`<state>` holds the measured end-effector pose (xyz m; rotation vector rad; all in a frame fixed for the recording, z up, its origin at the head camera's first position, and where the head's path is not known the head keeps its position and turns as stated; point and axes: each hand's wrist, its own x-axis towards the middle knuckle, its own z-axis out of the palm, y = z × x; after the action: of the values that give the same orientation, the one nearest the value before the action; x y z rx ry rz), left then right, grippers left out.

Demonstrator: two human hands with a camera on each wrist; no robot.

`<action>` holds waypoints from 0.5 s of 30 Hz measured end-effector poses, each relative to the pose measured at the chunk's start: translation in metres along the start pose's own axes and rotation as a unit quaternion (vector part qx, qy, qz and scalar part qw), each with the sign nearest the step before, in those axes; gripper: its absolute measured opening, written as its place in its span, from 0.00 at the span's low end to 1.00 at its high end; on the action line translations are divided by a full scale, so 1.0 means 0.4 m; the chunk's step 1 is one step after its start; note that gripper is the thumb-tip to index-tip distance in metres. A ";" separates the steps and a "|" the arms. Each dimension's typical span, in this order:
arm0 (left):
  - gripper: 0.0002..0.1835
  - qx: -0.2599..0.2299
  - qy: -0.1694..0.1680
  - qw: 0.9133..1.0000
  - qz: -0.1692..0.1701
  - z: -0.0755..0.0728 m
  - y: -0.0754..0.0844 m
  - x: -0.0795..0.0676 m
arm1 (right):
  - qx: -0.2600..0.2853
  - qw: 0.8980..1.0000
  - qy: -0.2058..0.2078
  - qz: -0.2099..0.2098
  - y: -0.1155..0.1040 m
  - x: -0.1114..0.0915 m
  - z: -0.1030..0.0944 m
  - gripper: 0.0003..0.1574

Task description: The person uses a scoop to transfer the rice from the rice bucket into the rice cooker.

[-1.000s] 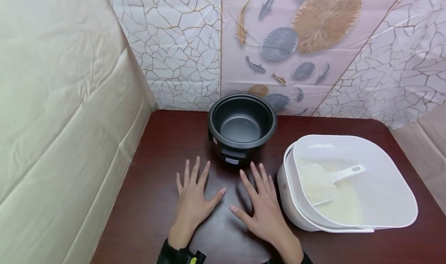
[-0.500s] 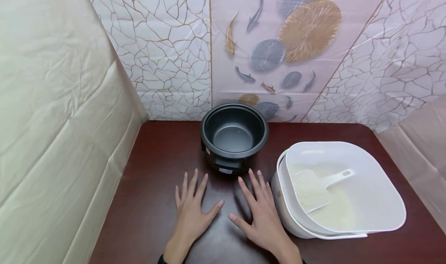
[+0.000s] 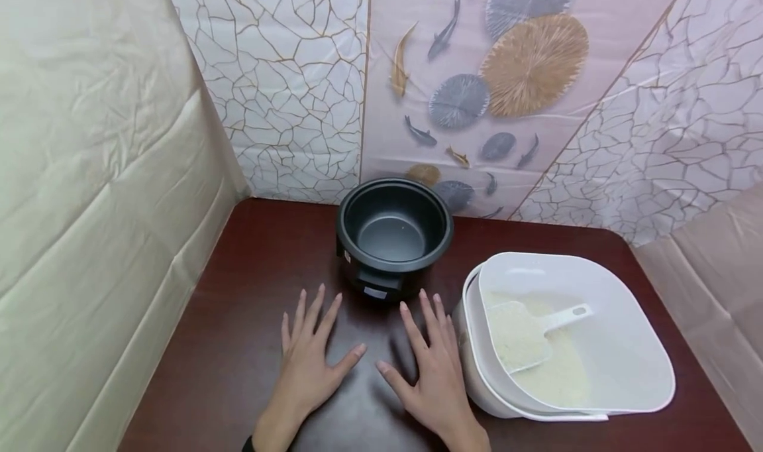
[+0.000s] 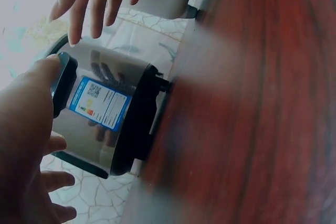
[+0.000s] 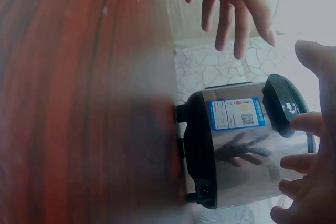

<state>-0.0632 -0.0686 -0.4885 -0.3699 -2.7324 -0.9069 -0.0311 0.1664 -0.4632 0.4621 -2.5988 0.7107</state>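
A rice cooker (image 3: 381, 280) without a lid stands towards the back of the table, its dark inner bowl (image 3: 393, 238) bare inside. The left wrist view shows its shiny side with a blue-and-white label (image 4: 100, 103). My left hand (image 3: 310, 366) is held in front of it, to the left, fingers spread and holding nothing. My right hand (image 3: 432, 379) hovers to the right, also spread, between the cooker and a white rice bin (image 3: 626, 346). Inside the bin, a white scoop (image 3: 566, 317) lies on the rice (image 3: 560, 372). Both hands appear raised above the tabletop.
The dark red table (image 3: 226, 346) meets a patterned wall covering (image 3: 286, 94) at the back. Pale fabric (image 3: 95, 207) hangs along the left side, with more fabric (image 3: 709, 286) on the right. The bin takes up the table's right part.
The head view has shifted and tilted slightly, so the cooker and bin sit further left and lower in the picture. Both hands keep their spread pose; nothing has been taken hold of.
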 end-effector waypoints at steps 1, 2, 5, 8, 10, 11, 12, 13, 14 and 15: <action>0.51 0.000 -0.001 1.000 0.000 0.000 -0.004 0.002 | 0.003 1.000 -0.001 0.001 -0.001 0.000 0.002 0.56; 0.51 0.000 -0.002 1.000 0.001 0.001 -0.009 0.003 | 0.007 1.000 -0.002 0.003 -0.003 0.000 0.003 0.56; 0.51 -0.004 -0.003 1.000 0.007 0.006 -0.019 0.008 | 0.013 1.000 -0.007 0.008 -0.004 -0.001 0.002 0.57; 0.50 -0.008 -0.006 1.000 0.010 0.011 -0.024 0.009 | 0.016 1.000 -0.013 0.008 -0.003 0.000 -0.001 0.58; 0.50 -0.010 -0.009 1.000 0.007 0.013 -0.025 0.008 | 0.015 1.000 -0.018 0.005 -0.002 0.002 -0.002 0.58; 0.50 -0.011 -0.009 1.000 0.006 0.014 -0.025 0.008 | 0.016 1.000 -0.020 0.004 -0.002 0.003 -0.003 0.58; 0.50 -0.012 -0.008 1.000 0.006 0.015 -0.025 0.007 | 0.017 1.000 -0.022 0.003 -0.002 0.003 -0.003 0.58; 0.50 -0.014 -0.005 1.000 0.007 0.016 -0.025 0.006 | 0.018 1.000 -0.024 0.002 -0.002 0.003 -0.003 0.58; 0.50 -0.019 0.000 1.000 0.009 0.016 -0.025 0.006 | 0.019 0.999 -0.027 0.003 -0.002 0.003 -0.002 0.58; 0.49 -0.025 0.006 1.000 0.013 0.017 -0.025 0.006 | 0.021 0.999 -0.028 0.003 -0.001 0.002 -0.002 0.58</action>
<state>-0.0697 -0.0719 -0.4984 -0.4089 -2.6916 -0.9702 -0.0314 0.1661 -0.4621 0.4942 -2.6436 0.7654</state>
